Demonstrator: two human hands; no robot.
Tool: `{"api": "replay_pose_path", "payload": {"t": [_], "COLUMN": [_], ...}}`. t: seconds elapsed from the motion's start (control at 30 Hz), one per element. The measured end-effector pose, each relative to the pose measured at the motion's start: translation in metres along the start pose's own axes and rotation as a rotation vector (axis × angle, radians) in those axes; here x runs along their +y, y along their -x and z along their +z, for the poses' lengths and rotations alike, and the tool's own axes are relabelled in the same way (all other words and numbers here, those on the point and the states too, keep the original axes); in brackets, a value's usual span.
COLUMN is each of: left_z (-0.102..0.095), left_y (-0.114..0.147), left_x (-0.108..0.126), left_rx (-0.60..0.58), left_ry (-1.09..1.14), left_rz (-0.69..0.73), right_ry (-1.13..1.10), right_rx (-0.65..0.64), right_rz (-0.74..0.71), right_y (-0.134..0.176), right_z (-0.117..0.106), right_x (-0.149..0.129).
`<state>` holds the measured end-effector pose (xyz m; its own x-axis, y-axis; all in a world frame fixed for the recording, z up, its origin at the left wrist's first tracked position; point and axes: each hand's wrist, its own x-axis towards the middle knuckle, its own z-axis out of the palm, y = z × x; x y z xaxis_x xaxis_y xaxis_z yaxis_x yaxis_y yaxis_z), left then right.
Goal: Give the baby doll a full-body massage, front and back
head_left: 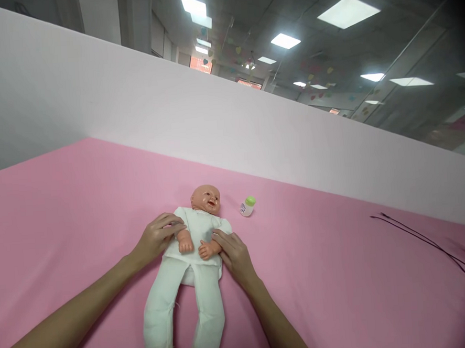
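— white cloth under both palms? 
— yes. left hand (pixel 157 238) and right hand (pixel 232 253) lie flat and open against the doll (pixel 193 250), clasping nothing.
— where is it?
— face up on the pink sheet (pixel 80 204), small bottle (pixel 247 206) near its head. i'd press lightly, fingers spread.

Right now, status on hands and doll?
Left hand, right hand open, flat on white-clothed plastic baby doll. Doll supine on pink sheet. Small green-capped bottle apart.
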<state>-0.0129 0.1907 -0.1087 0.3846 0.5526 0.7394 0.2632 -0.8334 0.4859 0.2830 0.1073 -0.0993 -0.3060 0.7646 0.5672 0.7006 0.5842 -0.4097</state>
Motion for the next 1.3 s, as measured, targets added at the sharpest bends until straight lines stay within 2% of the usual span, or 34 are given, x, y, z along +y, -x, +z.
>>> {"api": "replay_pose_path", "payload": {"t": [0.07, 0.1, 0.17, 0.27, 0.3, 0.37, 0.43, 0.53, 0.63, 0.77, 0.83, 0.87, 0.9, 0.97, 1.1, 1.17, 1.23, 1.3], "left_z": [0.002, 0.002, 0.0, -0.004, -0.005, -0.008, -0.009, -0.007, -0.003, 0.003, 0.006, 0.007, 0.008, 0.008, 0.003, -0.001, -0.003, -0.003], "left_y": [0.001, 0.0, -0.001, -0.003, -0.004, -0.005, -0.006, -0.006, -0.003, 0.003, 0.005, 0.006, 0.006, 0.004, -0.002, -0.004, -0.005, -0.005], "left_x": [-0.001, -0.001, -0.003, -0.008, -0.01, -0.014, -0.016, -0.014, -0.009, -0.003, -0.002, -0.002, -0.003, -0.004, -0.013, -0.018, -0.022, -0.021], "left_rx": [0.008, 0.029, 0.133, 0.354, 0.415, 0.487, 0.505, 0.458, 0.358, 0.126, 0.06, 0.051, 0.056, 0.11, 0.371, 0.483, 0.527, 0.507], "left_ry": [0.005, 0.024, 0.087, 0.233, 0.289, 0.381, 0.413, 0.342, 0.201, 0.051, 0.018, 0.017, 0.029, 0.094, 0.331, 0.435, 0.478, 0.445], "left_rz": [-0.032, -0.096, -0.295, -0.599, -0.675, -0.785, -0.819, -0.715, -0.52, -0.128, 0.011, 0.026, -0.004, -0.166, -0.609, -0.775, -0.859, -0.83], "right_ry": [-0.022, -0.074, -0.252, -0.541, -0.615, -0.72, -0.76, -0.695, -0.518, -0.17, -0.08, -0.079, -0.11, -0.253, -0.57, -0.656, -0.714, -0.731], "right_rx": [0.006, 0.047, 0.21, 0.49, 0.55, 0.593, 0.583, 0.555, 0.439, 0.101, 0.019, 0.022, 0.052, 0.174, 0.487, 0.567, 0.59, 0.581], "right_rz": [0.02, 0.083, 0.283, 0.643, 0.742, 0.865, 0.872, 0.727, 0.479, 0.081, -0.001, 0.005, 0.039, 0.18, 0.591, 0.72, 0.78, 0.788], "right_y": [-0.001, -0.001, -0.003, -0.006, -0.006, -0.006, -0.006, -0.006, -0.005, 0.002, 0.004, 0.004, 0.004, 0.002, -0.002, -0.002, -0.001, -0.001], "right_z": [0.002, 0.002, 0.002, 0.0, -0.001, -0.003, -0.004, -0.003, -0.001, 0.003, 0.005, 0.007, 0.009, 0.011, 0.01, 0.006, 0.003, 0.002], "right_x": [0.0, 0.0, 0.002, 0.01, 0.014, 0.02, 0.023, 0.02, 0.015, 0.013, 0.013, 0.014, 0.014, 0.016, 0.024, 0.03, 0.035, 0.037]}}
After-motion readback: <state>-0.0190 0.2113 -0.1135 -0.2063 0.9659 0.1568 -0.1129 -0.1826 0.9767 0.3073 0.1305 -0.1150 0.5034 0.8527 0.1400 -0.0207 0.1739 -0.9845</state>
